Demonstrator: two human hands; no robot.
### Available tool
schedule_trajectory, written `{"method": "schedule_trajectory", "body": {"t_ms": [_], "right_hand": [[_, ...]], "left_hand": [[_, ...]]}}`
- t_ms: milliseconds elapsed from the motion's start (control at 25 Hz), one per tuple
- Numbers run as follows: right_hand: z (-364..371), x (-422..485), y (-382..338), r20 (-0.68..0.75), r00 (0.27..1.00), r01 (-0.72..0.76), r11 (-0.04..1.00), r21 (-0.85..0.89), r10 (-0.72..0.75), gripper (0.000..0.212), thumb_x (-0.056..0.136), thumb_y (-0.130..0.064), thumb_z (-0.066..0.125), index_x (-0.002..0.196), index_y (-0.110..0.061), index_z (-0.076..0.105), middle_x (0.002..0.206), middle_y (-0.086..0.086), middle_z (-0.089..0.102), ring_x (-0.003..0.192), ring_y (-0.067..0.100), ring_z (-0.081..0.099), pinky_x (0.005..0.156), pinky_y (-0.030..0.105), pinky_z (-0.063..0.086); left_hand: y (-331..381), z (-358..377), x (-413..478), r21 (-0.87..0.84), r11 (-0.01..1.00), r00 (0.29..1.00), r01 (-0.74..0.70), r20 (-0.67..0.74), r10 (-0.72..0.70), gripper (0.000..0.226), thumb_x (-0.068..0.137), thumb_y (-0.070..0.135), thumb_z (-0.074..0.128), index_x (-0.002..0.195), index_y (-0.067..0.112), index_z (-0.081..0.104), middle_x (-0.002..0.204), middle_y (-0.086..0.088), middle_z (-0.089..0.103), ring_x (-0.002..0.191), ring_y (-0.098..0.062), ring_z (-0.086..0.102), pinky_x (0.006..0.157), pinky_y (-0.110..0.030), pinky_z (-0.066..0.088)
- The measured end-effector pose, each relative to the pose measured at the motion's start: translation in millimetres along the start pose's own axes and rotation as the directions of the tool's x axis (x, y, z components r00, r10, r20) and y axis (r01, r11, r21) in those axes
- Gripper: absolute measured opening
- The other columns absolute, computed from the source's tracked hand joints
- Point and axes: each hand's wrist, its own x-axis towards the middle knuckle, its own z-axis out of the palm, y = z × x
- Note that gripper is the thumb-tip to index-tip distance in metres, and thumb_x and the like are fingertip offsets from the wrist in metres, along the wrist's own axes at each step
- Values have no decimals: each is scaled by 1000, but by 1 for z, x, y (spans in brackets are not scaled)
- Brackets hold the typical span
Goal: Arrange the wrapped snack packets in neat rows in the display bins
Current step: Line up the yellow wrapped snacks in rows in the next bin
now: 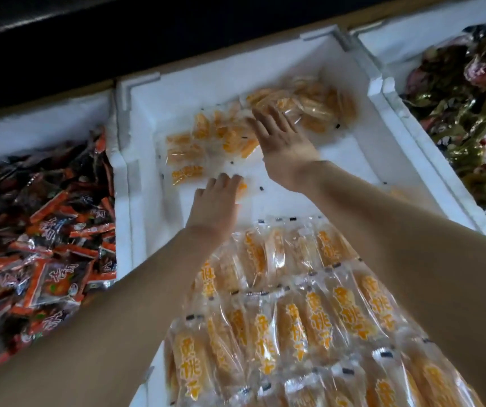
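A white foam display bin [150, 201] fills the middle of the view. Clear packets of orange dried fruit lie in neat overlapping rows [300, 312] in its near half. Loose packets of the same kind lie scattered [194, 148] at the far left and heaped [318, 107] at the far right. My left hand [215, 207] lies flat, fingers straight, its fingertips on one loose packet [246, 189] on the bin floor. My right hand [282, 136] reaches farther in, fingers straight and spread, over the loose packets between the two far groups.
The bin on the left [30, 127] holds a jumble of dark and red-orange packets [39, 230]. The bin on the right [406, 92] holds gold, green and red wrapped items [470, 107]. A dark ledge [118, 30] runs behind all three bins.
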Motion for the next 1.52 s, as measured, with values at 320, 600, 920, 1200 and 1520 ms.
{"method": "schedule_trajectory", "body": {"t_ms": [320,600,920,1200,1520], "right_hand": [[1,18,-10,149,988,-49,999,-17,51,69,86,-21,60,144,-23,23,147,3,25,135,32,25,105,48,26],[3,-21,-20,130,983,119,991,57,-126,40,92,-20,54,131,-21,46,138,0,46,124,22,43,97,32,35],[5,-36,-24,179,983,23,988,152,-50,54,89,-25,60,137,-20,37,134,5,51,122,27,47,94,37,42],[-27,-76,-50,-25,972,-127,612,781,234,27,86,-23,66,105,-15,49,103,-6,52,78,6,53,63,12,41],[-17,-83,40,-12,909,-339,757,559,416,33,93,-7,52,123,3,46,128,16,47,117,30,48,95,27,36]], "left_hand": [[-21,1,-18,-436,898,990,57,-92,-107,48,97,11,44,143,3,30,132,-17,45,122,-29,46,93,-24,34],[-30,-4,-41,-715,682,905,156,-174,-389,14,97,6,45,110,1,46,88,-6,46,80,-25,49,65,-21,32],[-26,-8,-47,-919,366,892,149,-35,-451,16,99,18,49,112,9,43,80,4,50,68,-10,63,66,-32,51],[28,-34,-33,-978,-82,896,194,210,-391,29,103,35,33,114,8,40,94,-6,56,80,-16,61,80,-35,52],[47,-28,-26,-980,20,938,199,184,-294,21,93,25,60,106,11,50,111,-20,58,103,-37,61,92,-50,51]]}}
